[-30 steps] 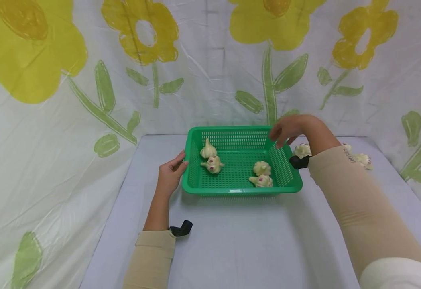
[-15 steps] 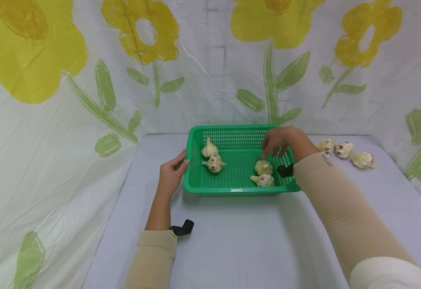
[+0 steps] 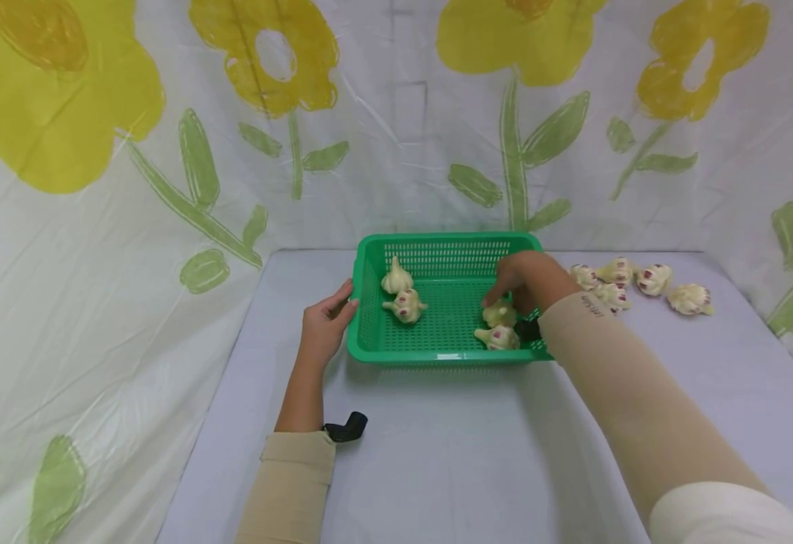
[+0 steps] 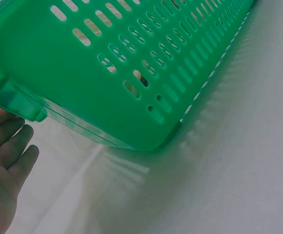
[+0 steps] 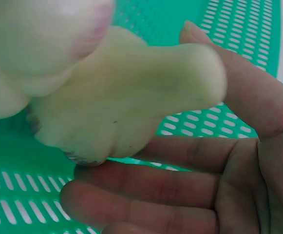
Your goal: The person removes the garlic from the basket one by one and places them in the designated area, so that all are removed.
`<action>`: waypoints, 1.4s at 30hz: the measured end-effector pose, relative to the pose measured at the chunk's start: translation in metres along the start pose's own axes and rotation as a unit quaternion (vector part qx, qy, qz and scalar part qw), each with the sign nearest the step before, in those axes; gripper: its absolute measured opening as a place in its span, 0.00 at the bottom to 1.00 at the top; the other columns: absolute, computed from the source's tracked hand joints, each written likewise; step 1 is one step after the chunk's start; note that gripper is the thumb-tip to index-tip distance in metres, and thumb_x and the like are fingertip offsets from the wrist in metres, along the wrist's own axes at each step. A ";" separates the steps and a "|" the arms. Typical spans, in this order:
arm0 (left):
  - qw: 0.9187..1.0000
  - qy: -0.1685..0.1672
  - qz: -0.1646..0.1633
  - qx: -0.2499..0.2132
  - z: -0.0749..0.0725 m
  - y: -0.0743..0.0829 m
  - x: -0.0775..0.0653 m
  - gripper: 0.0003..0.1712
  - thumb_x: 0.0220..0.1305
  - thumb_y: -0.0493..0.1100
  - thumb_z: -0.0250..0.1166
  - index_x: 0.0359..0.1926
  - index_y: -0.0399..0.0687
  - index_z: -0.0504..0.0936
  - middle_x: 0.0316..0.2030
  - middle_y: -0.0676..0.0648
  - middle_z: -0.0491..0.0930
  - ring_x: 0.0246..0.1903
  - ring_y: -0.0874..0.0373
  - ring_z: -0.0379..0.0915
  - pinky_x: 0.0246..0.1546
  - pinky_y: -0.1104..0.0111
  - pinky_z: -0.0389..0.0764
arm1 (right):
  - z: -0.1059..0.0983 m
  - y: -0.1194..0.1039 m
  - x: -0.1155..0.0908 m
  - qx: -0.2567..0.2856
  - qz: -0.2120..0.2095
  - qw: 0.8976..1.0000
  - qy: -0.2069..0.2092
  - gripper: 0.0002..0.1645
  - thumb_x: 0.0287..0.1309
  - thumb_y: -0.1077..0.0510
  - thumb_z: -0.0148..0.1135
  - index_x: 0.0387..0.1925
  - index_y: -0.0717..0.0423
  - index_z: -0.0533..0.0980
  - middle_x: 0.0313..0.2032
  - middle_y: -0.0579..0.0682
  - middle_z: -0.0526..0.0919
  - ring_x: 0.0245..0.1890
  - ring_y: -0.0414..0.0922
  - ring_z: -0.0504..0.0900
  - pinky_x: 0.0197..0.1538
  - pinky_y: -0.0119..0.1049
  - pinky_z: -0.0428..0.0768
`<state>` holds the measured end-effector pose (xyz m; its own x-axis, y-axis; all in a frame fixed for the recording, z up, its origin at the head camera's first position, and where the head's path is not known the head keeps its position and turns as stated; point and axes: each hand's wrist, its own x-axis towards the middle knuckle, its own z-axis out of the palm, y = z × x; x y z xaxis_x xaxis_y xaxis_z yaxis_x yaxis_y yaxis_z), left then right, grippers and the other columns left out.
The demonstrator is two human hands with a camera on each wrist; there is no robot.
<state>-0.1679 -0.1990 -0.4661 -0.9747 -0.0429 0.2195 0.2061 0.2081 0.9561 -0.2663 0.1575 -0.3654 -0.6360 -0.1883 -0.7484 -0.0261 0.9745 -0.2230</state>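
The right hand [image 3: 525,278] is cupped around a bulb [image 3: 500,314] inside the basket [image 3: 410,357], near its right end, fingers nearly straight, not closed. The right wrist view shows those fingers alongside the bulb; the head view mostly hides them. The left hand [image 3: 324,325] lies loosely against the basket's left rim, probably steadying it. Only the head view catches the loose bulbs [image 3: 653,279] right of the basket.

Basket [image 3: 403,357] = perf. plastic, smooth w/ slight gloss; garlic bulbs [image 3: 407,306] smooth, semi-matt, look waxy. Backdrop [image 3: 396,181] looks like thin plastic sheet, creased w/ soft sheen; tabletop [image 3: 423,468] matt, smooth; sleeves [image 3: 641,400] matt cloth.
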 end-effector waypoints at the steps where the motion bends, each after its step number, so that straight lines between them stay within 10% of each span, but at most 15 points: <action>1: 1.000 0.000 0.001 -0.001 0.000 0.000 0.000 0.28 0.67 0.53 0.65 0.63 0.46 0.76 0.65 0.52 0.74 0.65 0.61 0.70 0.63 0.69 0.73 | 0.001 0.000 0.001 0.006 0.007 1.000 -0.004 0.64 0.55 0.34 0.67 0.74 0.68 0.48 0.74 0.68 0.51 0.71 0.61 0.60 0.70 0.54 0.68; 6: 1.000 -0.001 0.001 -0.004 0.001 0.001 0.001 0.28 0.67 0.52 0.65 0.63 0.45 0.76 0.65 0.52 0.73 0.65 0.61 0.69 0.62 0.70 0.73 | 0.005 -0.001 0.003 0.029 0.025 0.999 -0.023 0.64 0.55 0.34 0.67 0.74 0.69 0.47 0.65 0.70 0.69 0.56 0.56 0.80 0.58 0.47 0.80; 20: 1.000 0.000 0.003 -0.003 0.001 0.002 0.001 0.28 0.67 0.53 0.65 0.63 0.45 0.76 0.65 0.53 0.74 0.64 0.61 0.70 0.62 0.70 0.74 | 0.012 -0.002 0.005 0.086 0.043 0.994 -0.059 0.64 0.55 0.40 0.70 0.73 0.73 0.45 0.59 0.70 0.76 0.58 0.57 0.79 0.61 0.47 0.79; 27: 1.000 -0.001 0.001 0.001 0.001 0.004 0.001 0.28 0.67 0.54 0.64 0.63 0.46 0.76 0.65 0.53 0.74 0.65 0.61 0.70 0.62 0.70 0.74 | 0.010 0.002 0.009 0.018 0.017 0.998 -0.053 0.58 0.52 0.35 0.70 0.68 0.74 0.60 0.50 0.64 0.83 0.48 0.51 0.85 0.55 0.44 0.83; 42: 1.000 -0.003 -0.009 0.006 0.000 0.002 -0.001 0.30 0.67 0.56 0.64 0.64 0.47 0.76 0.65 0.53 0.73 0.65 0.62 0.69 0.63 0.69 0.73 | 0.008 0.010 0.013 0.049 -0.032 0.997 -0.054 0.35 0.57 0.42 0.70 0.56 0.64 0.75 0.51 0.59 0.80 0.45 0.46 0.84 0.49 0.39 0.85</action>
<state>-0.1666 -0.1984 -0.4647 -0.9788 -0.0402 0.2010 0.1878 0.2182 0.9577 -0.2683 0.1638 -0.3823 -0.5489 -0.2670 -0.7921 0.0154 0.9442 -0.3290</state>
